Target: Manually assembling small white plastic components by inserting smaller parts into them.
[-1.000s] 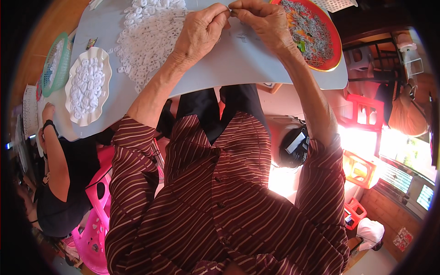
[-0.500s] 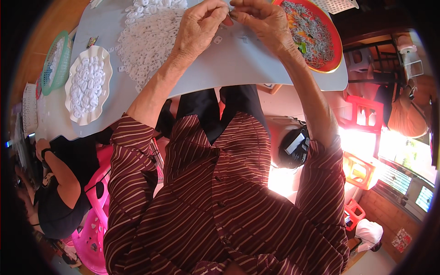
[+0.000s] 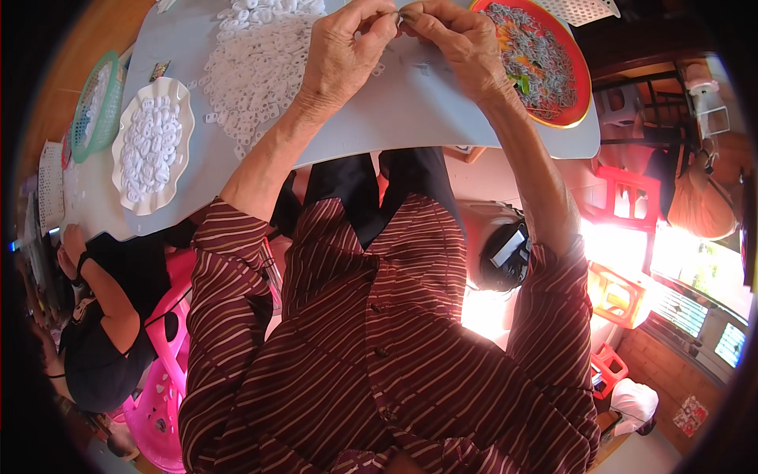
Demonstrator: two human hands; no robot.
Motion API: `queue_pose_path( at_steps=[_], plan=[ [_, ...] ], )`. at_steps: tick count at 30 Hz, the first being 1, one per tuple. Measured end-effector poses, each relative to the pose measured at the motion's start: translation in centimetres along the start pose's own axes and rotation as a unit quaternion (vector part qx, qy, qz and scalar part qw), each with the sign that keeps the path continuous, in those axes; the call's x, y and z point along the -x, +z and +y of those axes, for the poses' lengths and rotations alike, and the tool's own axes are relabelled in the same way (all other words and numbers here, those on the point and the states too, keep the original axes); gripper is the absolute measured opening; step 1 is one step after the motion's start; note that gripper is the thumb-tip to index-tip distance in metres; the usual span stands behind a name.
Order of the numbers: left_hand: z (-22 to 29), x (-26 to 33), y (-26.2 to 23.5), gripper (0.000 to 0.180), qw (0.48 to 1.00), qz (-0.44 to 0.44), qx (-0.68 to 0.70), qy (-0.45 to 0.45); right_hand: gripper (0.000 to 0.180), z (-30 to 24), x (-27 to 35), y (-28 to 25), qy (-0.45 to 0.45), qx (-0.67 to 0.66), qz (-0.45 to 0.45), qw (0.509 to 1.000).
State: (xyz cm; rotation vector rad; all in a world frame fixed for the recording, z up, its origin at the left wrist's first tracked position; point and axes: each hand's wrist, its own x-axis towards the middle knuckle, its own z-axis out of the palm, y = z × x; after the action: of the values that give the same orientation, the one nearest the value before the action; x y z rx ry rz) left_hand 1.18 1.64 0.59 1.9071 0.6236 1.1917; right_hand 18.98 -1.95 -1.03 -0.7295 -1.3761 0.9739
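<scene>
Strong daylight is flooding in at the right, glaring off the pale floor (image 3: 505, 316). Red and orange plastic stools (image 3: 632, 201) are standing there beside a dark wooden cabinet (image 3: 655, 87). A pink plastic chair (image 3: 158, 395) is sitting at lower left, and brick-patterned paving (image 3: 671, 371) is showing at the lower right edge.

Maroon shirt (image 3: 379, 347) with thin pale stripes, above a pale grey-blue table (image 3: 410, 110) strewn with a heap of small white pieces (image 3: 257, 67). Cream scalloped dish (image 3: 152, 146) filled with more white, beside a green mesh basket (image 3: 93, 107). Red tray (image 3: 541, 59) with a yellow rim, speckled grey inside; pink plastic chair (image 3: 158, 395), red stool (image 3: 628, 193).
</scene>
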Motion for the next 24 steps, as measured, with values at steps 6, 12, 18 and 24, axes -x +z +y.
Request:
queue_pose_path(
  at_steps=[6, 12, 18, 24],
  plan=[
    [0.0, 0.1, 0.0, 0.012, 0.995, -0.011, -0.089, 0.037, 0.016, -2.8, -0.2, 1.8, 0.154, 0.101, 0.079, 0.980],
    [-0.2, 0.2, 0.2, 0.010, 0.997, -0.023, -0.070, 0.020, 0.017, -2.9, -0.2, 2.0, 0.139, 0.104, 0.074, 0.982],
    [-0.6, 0.2, -0.1, 0.013, 0.999, -0.029, -0.025, -0.003, 0.017, -3.4, -0.4, 2.3, 0.143, 0.097, 0.058, 0.983],
    [0.0, 0.2, 0.1, 0.008, 0.992, 0.004, -0.116, 0.059, 0.017, -3.0, -0.3, 2.1, 0.153, 0.064, 0.060, 0.984]
  ],
)
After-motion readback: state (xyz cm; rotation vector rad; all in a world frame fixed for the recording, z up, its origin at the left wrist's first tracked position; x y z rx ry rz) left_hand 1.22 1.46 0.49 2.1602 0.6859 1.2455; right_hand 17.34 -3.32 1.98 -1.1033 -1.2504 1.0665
